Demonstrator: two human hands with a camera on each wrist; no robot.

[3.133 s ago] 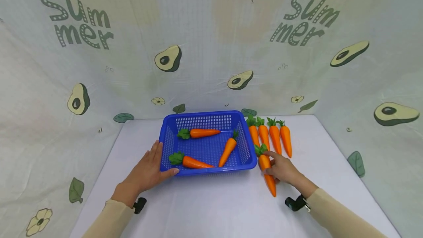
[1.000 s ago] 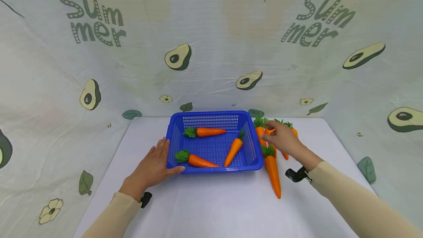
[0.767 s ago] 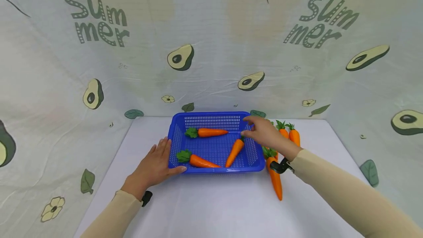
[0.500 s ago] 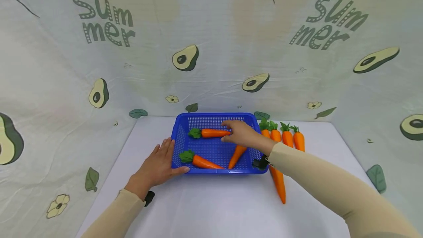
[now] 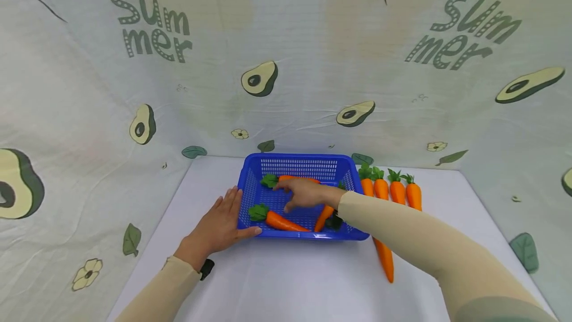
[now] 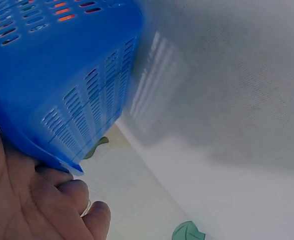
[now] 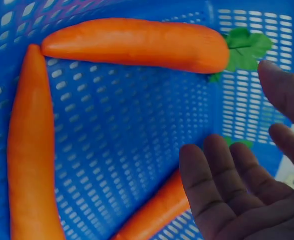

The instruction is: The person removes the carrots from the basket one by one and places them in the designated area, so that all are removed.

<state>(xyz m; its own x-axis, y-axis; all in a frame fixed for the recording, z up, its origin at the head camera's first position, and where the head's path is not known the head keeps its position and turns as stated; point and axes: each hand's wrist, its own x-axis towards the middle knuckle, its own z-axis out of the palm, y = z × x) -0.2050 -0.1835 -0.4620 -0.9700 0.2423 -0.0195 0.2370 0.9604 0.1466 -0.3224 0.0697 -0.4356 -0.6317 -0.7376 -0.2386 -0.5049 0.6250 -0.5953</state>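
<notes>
While the left hand is staying flat against the basket's 9 o'clock wall, thumb along the near rim, the right hand is now reaching inside the basket, having crossed over from the row of carrots at 3 o'clock during the last second. Its grip is loose and open, fingers relaxed and spread, and it is holding nothing; the right wrist view is showing the bare fingers hovering just above the mesh floor. That suggests the hand is going after one of the three carrots lying inside, most likely the far carrot at 12 o'clock, which its fingertips are nearly touching. The near carrot is lying at about 7 o'clock in the basket, the slanted carrot at 5 o'clock.

The right forearm is covering most of the slanted carrot and the basket's 3 o'clock wall, as well as the top of the single carrot lying on the white surface near the basket's 4 o'clock corner. The left wrist view is showing only a blurred basket corner and curled fingertips, so contact under the rim is hard to judge.
</notes>
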